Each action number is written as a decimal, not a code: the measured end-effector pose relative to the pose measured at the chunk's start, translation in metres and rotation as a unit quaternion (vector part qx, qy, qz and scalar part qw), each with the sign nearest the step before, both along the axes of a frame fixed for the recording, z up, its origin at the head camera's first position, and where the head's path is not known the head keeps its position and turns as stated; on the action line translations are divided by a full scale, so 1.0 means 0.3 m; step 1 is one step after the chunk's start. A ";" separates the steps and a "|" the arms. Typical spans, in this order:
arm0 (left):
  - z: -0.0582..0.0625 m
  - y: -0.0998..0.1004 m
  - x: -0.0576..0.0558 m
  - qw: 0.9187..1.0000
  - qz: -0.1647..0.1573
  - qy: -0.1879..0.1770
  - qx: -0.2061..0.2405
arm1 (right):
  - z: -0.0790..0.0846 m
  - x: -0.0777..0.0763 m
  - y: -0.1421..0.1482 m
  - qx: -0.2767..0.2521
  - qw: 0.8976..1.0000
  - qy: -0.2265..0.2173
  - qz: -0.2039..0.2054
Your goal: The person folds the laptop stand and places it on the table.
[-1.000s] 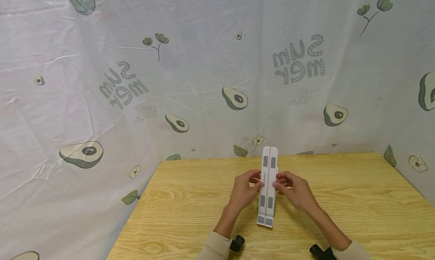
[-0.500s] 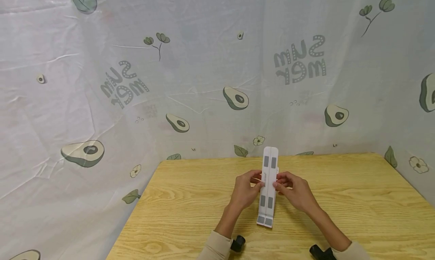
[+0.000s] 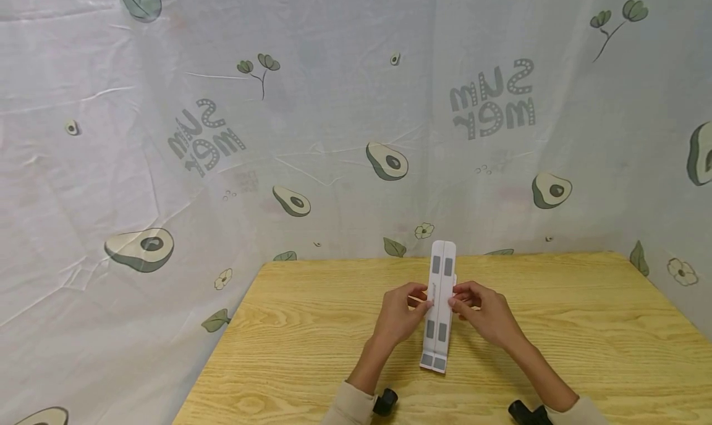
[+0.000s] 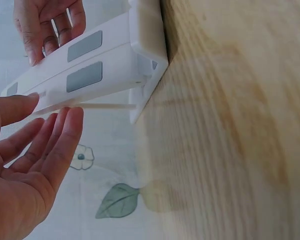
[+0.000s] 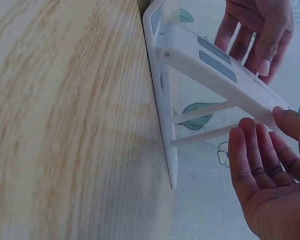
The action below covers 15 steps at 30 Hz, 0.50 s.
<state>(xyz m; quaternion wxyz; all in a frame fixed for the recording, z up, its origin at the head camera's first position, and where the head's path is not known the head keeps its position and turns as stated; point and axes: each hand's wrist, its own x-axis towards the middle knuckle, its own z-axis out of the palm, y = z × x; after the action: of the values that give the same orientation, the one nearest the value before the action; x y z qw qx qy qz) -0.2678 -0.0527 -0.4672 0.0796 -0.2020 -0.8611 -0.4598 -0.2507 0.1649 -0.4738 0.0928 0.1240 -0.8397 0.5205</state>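
Observation:
A white folding laptop stand [image 3: 444, 301] with grey pads stands on the table, its upper arms raised at a slant above the base. In the right wrist view, thin struts [image 5: 205, 136] run between the base and the raised part of the stand [image 5: 190, 55]. My left hand [image 3: 397, 314] pinches the stand's left edge, thumb on the padded face and fingers behind. On the opposite edge, my right hand [image 3: 486, 314] pinches it at about the same height. Both thumbs show in the left wrist view, where the stand's base [image 4: 149, 30] meets the wood.
The wood-grain table [image 3: 311, 351] stretches to both sides of the stand. A pale curtain [image 3: 334, 104] with avocado and leaf prints hangs behind the table and along its left and right sides. A black wrist-worn device [image 3: 385, 403] sits by the left sleeve.

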 end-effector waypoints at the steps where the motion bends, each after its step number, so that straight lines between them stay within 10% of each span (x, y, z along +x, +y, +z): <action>1: 0.000 -0.004 0.005 1.000 0.000 -0.004 -0.003 | 0.002 0.000 0.002 -0.002 1.000 -0.001 0.000; 15: -0.010 -0.030 0.087 0.998 -0.007 -0.043 -0.034 | 0.039 -0.023 0.023 -0.003 1.000 0.022 -0.005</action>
<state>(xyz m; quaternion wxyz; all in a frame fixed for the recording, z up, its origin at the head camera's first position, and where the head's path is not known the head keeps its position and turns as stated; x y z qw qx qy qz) -0.2418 -0.0616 -0.4703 0.0324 -0.1904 -0.8777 -0.4386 -0.2576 0.1717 -0.4620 0.1144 0.1313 -0.8362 0.5200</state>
